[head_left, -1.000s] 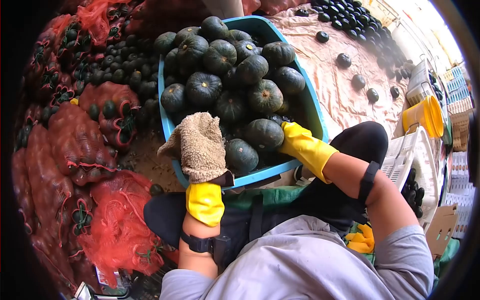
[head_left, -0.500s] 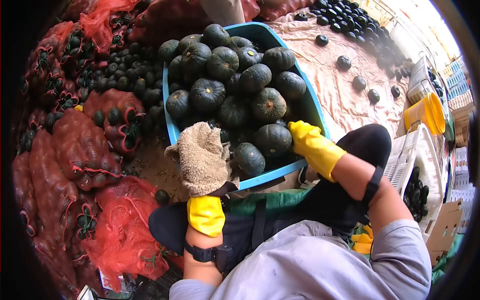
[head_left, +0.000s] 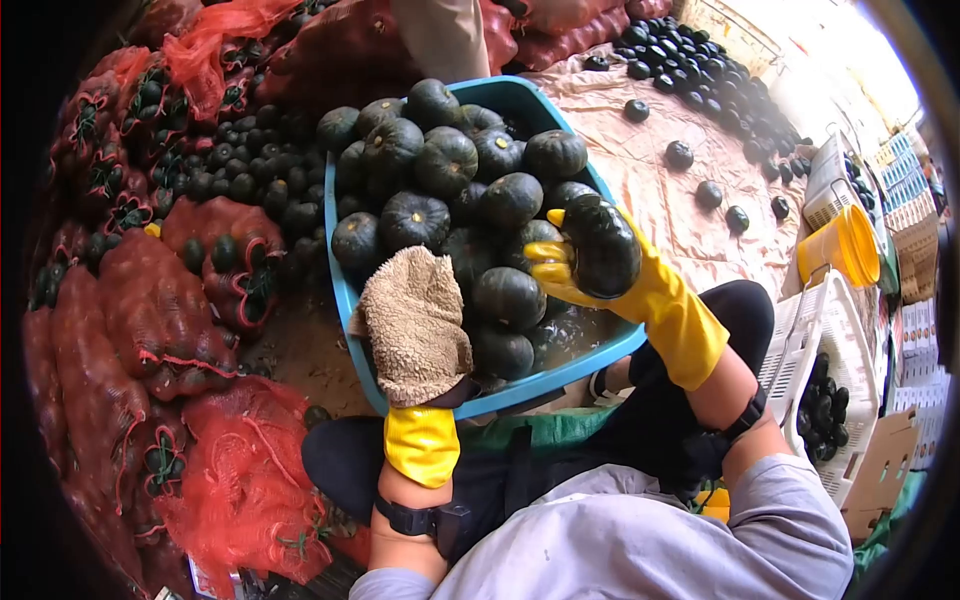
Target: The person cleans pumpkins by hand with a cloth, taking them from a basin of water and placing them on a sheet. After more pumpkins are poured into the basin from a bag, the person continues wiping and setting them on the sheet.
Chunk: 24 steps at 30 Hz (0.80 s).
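Note:
In the head view my right hand [head_left: 650, 290], in a yellow rubber glove, holds a wet, shiny dark green kabocha squash [head_left: 605, 247] above the right side of a blue tub [head_left: 622, 345]. Its fingers curl round the squash from below and the side. A tan terry cloth mitt [head_left: 415, 325] covers my left hand [head_left: 420, 445] over another yellow glove; the fingers are hidden inside it. That mitt hovers by the tub's near left rim. Several more kabocha squashes [head_left: 445, 158] are heaped in the tub, with some water [head_left: 572, 335] visible near the front.
Red mesh sacks [head_left: 165, 300] of produce and loose squashes [head_left: 250, 160] crowd the left. At right stand a white crate [head_left: 800, 330] with dark produce and a yellow bucket [head_left: 838, 245]. Squashes [head_left: 680, 155] lie on a pale sheet [head_left: 610, 140]. A person's leg [head_left: 445, 35] shows behind the tub.
My right hand has gone from the tub's right edge to holding up a wet squash. Squashes near the front have shifted, exposing water. The mitt remains near the tub's left side.

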{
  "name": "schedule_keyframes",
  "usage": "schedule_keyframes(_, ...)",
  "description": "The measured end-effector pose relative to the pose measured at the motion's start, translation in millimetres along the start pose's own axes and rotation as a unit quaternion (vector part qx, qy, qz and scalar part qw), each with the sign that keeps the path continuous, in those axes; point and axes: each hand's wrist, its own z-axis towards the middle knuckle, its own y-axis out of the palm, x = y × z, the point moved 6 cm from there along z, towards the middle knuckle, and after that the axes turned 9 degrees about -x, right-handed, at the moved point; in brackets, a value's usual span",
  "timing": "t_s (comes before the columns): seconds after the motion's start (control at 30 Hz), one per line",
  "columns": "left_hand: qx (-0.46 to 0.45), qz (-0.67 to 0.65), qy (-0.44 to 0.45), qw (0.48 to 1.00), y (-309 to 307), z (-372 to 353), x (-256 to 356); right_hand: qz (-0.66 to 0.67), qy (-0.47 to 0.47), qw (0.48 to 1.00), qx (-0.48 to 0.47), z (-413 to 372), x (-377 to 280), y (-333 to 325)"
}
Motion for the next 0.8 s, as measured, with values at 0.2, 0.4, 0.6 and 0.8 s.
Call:
schedule_keyframes(0.2, -0.055, -0.456, -0.011, 0.888, -17.1, 15.6, -16.1, -0.299, -0.032, 0.953, -0.03, 30.3, 28.4, 20.0)
schedule_keyframes(0.4, 0.112, -0.619, -0.009, 0.778, -66.3, 20.3, -82.2, -0.659, -0.218, 0.701, -0.166, 43.3, 69.0, 117.9)
schedule_keyframes(0.6, -0.018, -0.489, 0.007, 0.872, -75.9, 23.1, -41.7, -0.692, -0.22, 0.678, 0.113, 113.6, 63.8, 71.4)
schedule_keyframes(0.8, 0.168, -0.875, -0.015, 0.454, -41.8, 4.0, -78.6, -0.709, -0.218, 0.668, -0.061, 49.2, 96.6, 94.9)
